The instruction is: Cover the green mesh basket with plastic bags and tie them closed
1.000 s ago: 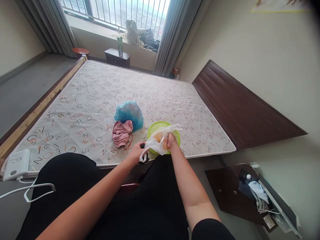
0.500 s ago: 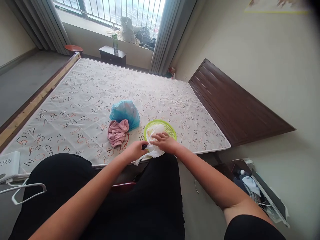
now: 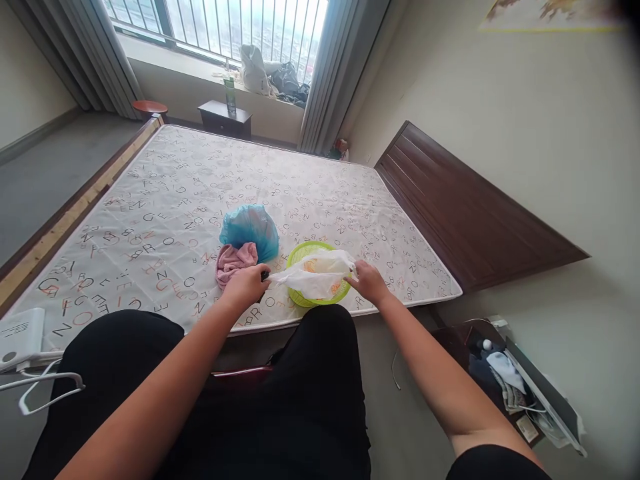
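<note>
1. Thin white plastic is what I hold: my left hand [image 3: 246,285] pinches one end of the plastic bag [image 3: 314,277] and my right hand [image 3: 369,283] pinches the other, both closed on it.
2. The bag hangs stretched over the green basket [image 3: 305,253], near the mattress [image 3: 165,200] edge.
3. I think it could rip if I pull too hard, and the orange stuff inside might spill.
4. Farther back sit a pink cloth [image 3: 231,260] and a blue bag [image 3: 249,228].
</note>
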{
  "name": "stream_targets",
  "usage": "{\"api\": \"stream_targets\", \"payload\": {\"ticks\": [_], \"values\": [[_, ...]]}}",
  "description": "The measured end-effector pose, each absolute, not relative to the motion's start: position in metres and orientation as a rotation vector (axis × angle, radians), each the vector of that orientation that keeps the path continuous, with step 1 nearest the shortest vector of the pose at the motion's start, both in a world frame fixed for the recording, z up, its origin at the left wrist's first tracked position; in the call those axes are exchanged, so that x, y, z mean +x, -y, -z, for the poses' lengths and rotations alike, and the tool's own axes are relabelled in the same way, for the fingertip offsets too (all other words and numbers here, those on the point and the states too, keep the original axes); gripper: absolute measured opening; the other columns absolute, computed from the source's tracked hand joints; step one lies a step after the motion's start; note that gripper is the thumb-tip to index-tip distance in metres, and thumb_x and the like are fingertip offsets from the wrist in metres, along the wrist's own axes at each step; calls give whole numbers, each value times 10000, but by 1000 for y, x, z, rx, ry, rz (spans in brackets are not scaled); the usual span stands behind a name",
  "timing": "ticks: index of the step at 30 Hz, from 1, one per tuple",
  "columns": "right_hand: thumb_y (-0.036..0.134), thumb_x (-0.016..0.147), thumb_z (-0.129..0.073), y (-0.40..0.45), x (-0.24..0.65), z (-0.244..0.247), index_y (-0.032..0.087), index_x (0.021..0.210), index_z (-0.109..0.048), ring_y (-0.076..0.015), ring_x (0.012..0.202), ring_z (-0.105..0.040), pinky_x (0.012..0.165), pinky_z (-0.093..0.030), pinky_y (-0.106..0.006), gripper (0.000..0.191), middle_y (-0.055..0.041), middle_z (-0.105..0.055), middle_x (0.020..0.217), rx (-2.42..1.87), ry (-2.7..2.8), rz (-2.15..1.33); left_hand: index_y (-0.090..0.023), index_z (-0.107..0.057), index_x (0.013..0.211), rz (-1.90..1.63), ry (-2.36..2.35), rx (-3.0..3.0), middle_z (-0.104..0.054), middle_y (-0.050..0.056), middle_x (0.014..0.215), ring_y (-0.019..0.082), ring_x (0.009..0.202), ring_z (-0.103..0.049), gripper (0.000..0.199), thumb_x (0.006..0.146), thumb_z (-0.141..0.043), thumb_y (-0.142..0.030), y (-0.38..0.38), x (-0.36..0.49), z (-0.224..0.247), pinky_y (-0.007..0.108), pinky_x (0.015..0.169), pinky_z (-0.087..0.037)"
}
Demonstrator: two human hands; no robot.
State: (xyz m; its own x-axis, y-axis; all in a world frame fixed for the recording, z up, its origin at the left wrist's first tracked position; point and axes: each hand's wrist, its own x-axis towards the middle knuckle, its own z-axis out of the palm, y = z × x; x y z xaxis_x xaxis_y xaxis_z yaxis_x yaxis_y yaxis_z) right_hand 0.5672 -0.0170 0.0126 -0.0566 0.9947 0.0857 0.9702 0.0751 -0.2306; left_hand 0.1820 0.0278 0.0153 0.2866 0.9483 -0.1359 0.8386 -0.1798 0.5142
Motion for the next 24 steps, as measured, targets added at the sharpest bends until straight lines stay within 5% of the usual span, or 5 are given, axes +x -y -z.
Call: {"api": "stream_targets", "payload": {"ticks": [6,9,13,18,24], "values": [[397,955,-452,60,572,-8,146,1239,-513,-260,928,-657,847,-548,-442,384,-170,-631,1171,-1998,1299,-41,-237,-707,1197,-338,-1628,2001,-750,101,1106,283,1073,-663,373,852,-686,-377,-31,180,-13,319,876,-476],[236,924,-466,63,550,-12,166,1303,-547,-292,1295,-523,1115,-411,-500,394,-177,-574,1338,-1800,1698,203,-234,-678,1255,-314,-1582,2023,-730,99,1134,279,1077,-654,473,832,-710,-443,-30,183,-23,314,902,-475],[87,839,-529,28,507,-15,207,1401,-549,-242,1391,-448,1187,-352,-430,576,-112,-531,1450,-1607,2437,-219,-247,-634,1340,-277,-1593,2178,-650,139,1255,315,1123,-618,564,893,-600,-588,-24,199,-57,375,936,-471],[188,885,-633,-21,472,-22,218,1035,-741,-284,1103,-637,1023,-459,-393,187,-83,-719,1084,-1825,2611,-554,-254,-599,1382,-348,-1481,2342,-626,140,1295,352,1109,-626,565,941,-517,-597,-8,239,-108,426,927,-468],[210,928,-608,-2,456,-24,195,1073,-725,-268,986,-665,928,-497,-375,187,-98,-715,1060,-1841,2660,-601,-152,-673,1235,55,-1264,2359,-704,197,1120,370,996,-675,417,843,-710,-293,10,276,-75,432,844,-482]]}}
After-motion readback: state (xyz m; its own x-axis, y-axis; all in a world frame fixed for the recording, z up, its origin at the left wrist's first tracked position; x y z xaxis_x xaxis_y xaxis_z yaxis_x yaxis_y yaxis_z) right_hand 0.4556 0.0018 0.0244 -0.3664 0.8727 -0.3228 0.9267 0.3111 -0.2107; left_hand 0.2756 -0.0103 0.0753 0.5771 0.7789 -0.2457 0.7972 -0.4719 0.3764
